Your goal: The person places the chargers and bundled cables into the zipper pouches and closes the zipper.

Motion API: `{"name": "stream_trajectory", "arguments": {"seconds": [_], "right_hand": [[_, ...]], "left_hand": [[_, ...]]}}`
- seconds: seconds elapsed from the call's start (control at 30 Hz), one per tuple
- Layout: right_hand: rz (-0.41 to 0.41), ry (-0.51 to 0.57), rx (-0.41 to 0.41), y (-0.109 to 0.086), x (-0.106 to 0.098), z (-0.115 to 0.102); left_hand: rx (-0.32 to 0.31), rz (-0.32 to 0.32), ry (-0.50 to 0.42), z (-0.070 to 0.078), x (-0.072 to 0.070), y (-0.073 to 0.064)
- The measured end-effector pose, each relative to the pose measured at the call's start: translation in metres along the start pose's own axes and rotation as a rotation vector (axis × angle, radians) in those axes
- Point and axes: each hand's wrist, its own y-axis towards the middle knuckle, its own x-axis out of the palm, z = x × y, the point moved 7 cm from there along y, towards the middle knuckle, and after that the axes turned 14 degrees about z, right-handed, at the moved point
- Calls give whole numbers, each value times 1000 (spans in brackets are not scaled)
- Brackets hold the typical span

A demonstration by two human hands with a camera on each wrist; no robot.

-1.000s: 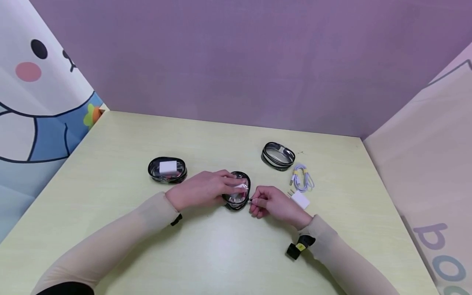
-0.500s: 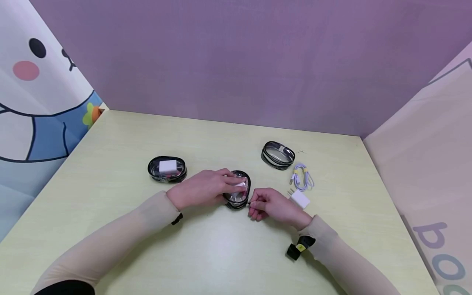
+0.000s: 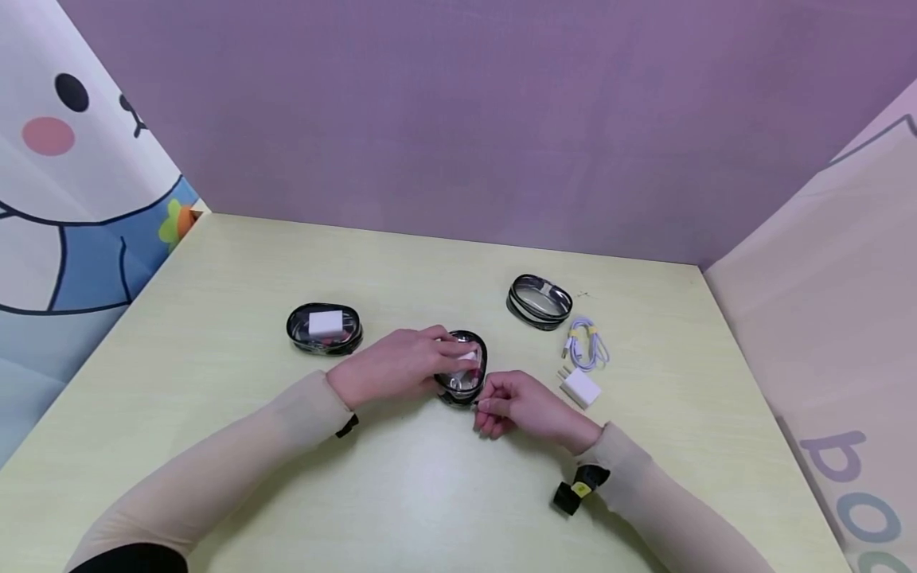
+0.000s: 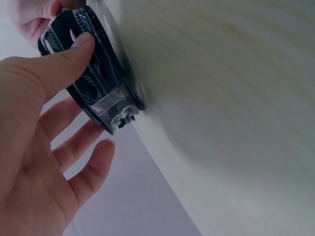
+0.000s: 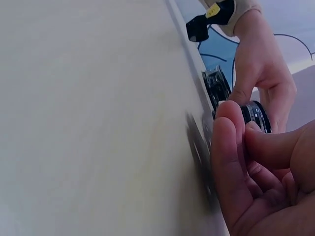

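My left hand (image 3: 394,362) holds a small clear oval zip case (image 3: 458,395) with black trim on the table. White and pink show through its top. In the left wrist view, the thumb presses the side of the case (image 4: 96,81), where dark zip teeth run. The last fingers stand away from it. At the case's near right edge my right hand (image 3: 526,404) pinches a small dark zip pull, mostly hidden by the fingertips. The right wrist view shows the right thumb and forefinger together, with the case (image 5: 259,115) just behind them.
Another black-trimmed case (image 3: 304,345) with a white block in it lies left. Beyond the right hand are an oval black-trimmed case (image 3: 544,320), a coiled pale cable (image 3: 602,350) tied with yellow, and a white plug adapter (image 3: 580,387). A purple panel (image 3: 458,119) stands behind the table.
My right hand has moved a little left and towards me along the case's rim, still pinching the zip pull. The left hand and the case have stayed almost in place.
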Motion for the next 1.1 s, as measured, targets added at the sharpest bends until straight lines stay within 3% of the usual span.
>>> {"name": "stream_trajectory", "arguments": {"seconds": [0.37,0.73,0.93,1.1], "right_hand": [[49,4,-1,-2,3,0],[170,-45,20,1,-24,2],[241,35,86,8,-36,8],[294,117,114,13,-41,11]], "left_hand": [[-8,7,2,-2,-1,0],[17,59,65,-5,-3,-1],[17,80,97,-7,-6,-1],[25,59,141,-8,-4,1]]}}
